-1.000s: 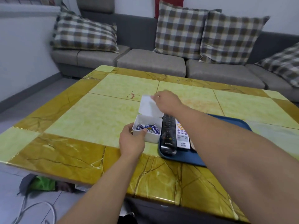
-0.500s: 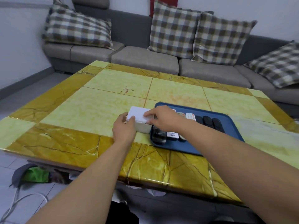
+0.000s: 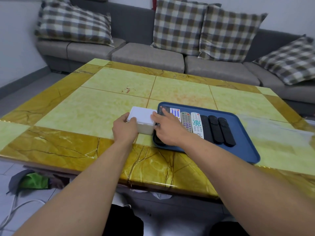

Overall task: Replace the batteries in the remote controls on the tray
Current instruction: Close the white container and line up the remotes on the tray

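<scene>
White box [image 3: 142, 118], lid closed, stands on the tabletop [image 3: 95, 106] at centre frame, touching the left edge of the blue tray [image 3: 245, 147]. Left hand [image 3: 125, 130] holds the box at its near left corner: thumb on the lid, fingers curled round the side wall. Right hand [image 3: 167, 129] holds the box from the right side: index finger laid on the lid's right edge, thumb against the right wall, grip narrow on the box. The right hand lies over the tray's left end and covers part of the remotes there.

Remotes [image 3: 197, 125] lie in a row on the tray, right of centre, lengthways toward the sofa: several light ones with coloured buttons on the left, three black ones [image 3: 216, 130] on the right, side by side.

Grey sofa [image 3: 148, 55] with checked cushions [image 3: 179, 26] spans the upper frame. A green item [image 3: 35, 181] lies on the floor at lower left, under the tabletop edge.
</scene>
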A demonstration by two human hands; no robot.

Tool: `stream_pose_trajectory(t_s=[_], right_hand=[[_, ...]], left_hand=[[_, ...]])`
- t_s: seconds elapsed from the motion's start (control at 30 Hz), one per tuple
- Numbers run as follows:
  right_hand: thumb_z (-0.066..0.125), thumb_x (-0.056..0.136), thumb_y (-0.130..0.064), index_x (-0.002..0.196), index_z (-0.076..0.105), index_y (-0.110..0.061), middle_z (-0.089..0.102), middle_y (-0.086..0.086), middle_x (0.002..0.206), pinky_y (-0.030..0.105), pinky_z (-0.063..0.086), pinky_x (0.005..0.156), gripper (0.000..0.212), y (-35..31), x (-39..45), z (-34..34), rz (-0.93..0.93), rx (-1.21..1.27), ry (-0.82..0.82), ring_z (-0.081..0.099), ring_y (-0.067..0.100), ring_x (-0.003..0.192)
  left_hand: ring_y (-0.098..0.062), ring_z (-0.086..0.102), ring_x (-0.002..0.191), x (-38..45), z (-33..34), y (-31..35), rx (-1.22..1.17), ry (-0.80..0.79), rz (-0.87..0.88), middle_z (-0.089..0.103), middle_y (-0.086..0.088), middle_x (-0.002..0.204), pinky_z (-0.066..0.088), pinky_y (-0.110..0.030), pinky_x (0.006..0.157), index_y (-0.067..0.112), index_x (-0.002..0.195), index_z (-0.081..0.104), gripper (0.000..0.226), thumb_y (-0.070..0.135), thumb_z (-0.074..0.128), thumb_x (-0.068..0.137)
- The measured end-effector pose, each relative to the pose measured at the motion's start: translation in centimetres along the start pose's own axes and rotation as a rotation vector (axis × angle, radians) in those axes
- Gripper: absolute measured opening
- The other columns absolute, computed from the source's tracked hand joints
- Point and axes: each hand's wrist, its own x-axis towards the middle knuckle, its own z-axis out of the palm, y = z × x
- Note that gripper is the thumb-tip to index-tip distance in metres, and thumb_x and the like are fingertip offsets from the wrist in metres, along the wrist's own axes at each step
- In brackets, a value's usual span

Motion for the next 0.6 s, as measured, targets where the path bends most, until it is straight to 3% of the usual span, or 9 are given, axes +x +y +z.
stream_pose_trajectory(t_s=[0.1, 0.23, 0.33, 0.4, 0.47, 0.53, 0.6], right_hand=[[0.033, 0.099, -0.018, 0.157, 0.019, -0.014, 0.014, -0.003, 0.166, 0.044, 0.004, 0.124, 0.06, -0.6, -0.4, 0.4, 0.026, -0.018, -0.019, 0.0, 0.03, 0.153], [0.03, 0.1, -0.016, 0.157, 0.022, -0.015, 0.015, -0.003, 0.166, 0.046, 0.007, 0.123, 0.057, -0.6, -0.2, -0.3, 0.026, 0.013, -0.052, 0.003, 0.033, 0.153], [0.029, 0.104, -0.012, 0.156, 0.026, -0.015, 0.016, -0.003, 0.166, 0.033, 0.003, 0.12, 0.052, 0.4, -0.6, -1.0, -0.014, 0.112, -0.058, 0.008, 0.031, 0.152], [0.033, 0.104, -0.008, 0.155, 0.031, -0.012, 0.019, 0.002, 0.165, 0.025, 0.001, 0.118, 0.05, 2.1, -1.1, -1.6, -0.014, 0.187, 0.04, 0.012, 0.027, 0.151], [0.04, 0.101, -0.005, 0.153, 0.038, -0.015, 0.027, 0.003, 0.162, 0.032, 0.01, 0.12, 0.052, 5.3, -2.1, -2.6, 0.093, 0.266, 0.217, 0.016, 0.025, 0.15], [0.044, 0.097, -0.003, 0.15, 0.043, -0.017, 0.034, 0.003, 0.158, 0.035, 0.02, 0.12, 0.055, 10.3, -3.8, -3.7, 0.247, 0.256, 0.348, 0.023, 0.025, 0.146], [0.048, 0.092, -0.003, 0.149, 0.044, -0.017, 0.037, 0.006, 0.157, 0.038, 0.026, 0.118, 0.059, 15.2, -6.1, -4.8, 0.409, 0.197, 0.372, 0.028, 0.027, 0.143]], left_hand=[[-0.025, 0.061, 0.116, 0.0, 0.1, 0.0, 0.025, 0.002, 0.018, 0.066, -0.004, 0.132, 0.05, -0.033, 0.097, 0.015, 0.136, 0.063, 0.043, 0.022, 0.059, 0.093], [-0.026, 0.059, 0.122, -0.2, 0.1, -0.3, 0.065, 0.011, 0.042, 0.062, -0.005, 0.138, 0.047, -0.035, 0.1, 0.015, 0.139, 0.059, 0.045, 0.025, 0.056, 0.096], [-0.027, 0.048, 0.135, -0.8, 0.4, -0.2, 0.1, 0.071, 0.084, 0.053, -0.005, 0.148, 0.04, -0.04, 0.11, 0.018, 0.146, 0.051, 0.049, 0.031, 0.055, 0.1], [-0.027, 0.039, 0.141, -1.2, 0.5, 0.2, 0.137, 0.148, 0.165, 0.048, -0.005, 0.151, 0.034, -0.045, 0.115, 0.019, 0.149, 0.047, 0.049, 0.034, 0.052, 0.102], [-0.023, 0.036, 0.142, -1.9, 1.2, 0.9, 0.096, 0.175, 0.28, 0.048, -0.003, 0.149, 0.034, -0.046, 0.116, 0.021, 0.147, 0.047, 0.046, 0.03, 0.053, 0.102], [-0.018, 0.036, 0.139, -3.5, 3.0, 2.0, 0.066, 0.146, 0.417, 0.05, 0.002, 0.142, 0.034, -0.04, 0.115, 0.022, 0.143, 0.05, 0.043, 0.024, 0.056, 0.1], [-0.011, 0.039, 0.132, -5.4, 5.3, 2.9, 0.076, 0.068, 0.508, 0.049, 0.01, 0.133, 0.033, -0.029, 0.11, 0.024, 0.139, 0.053, 0.04, 0.022, 0.057, 0.099]])
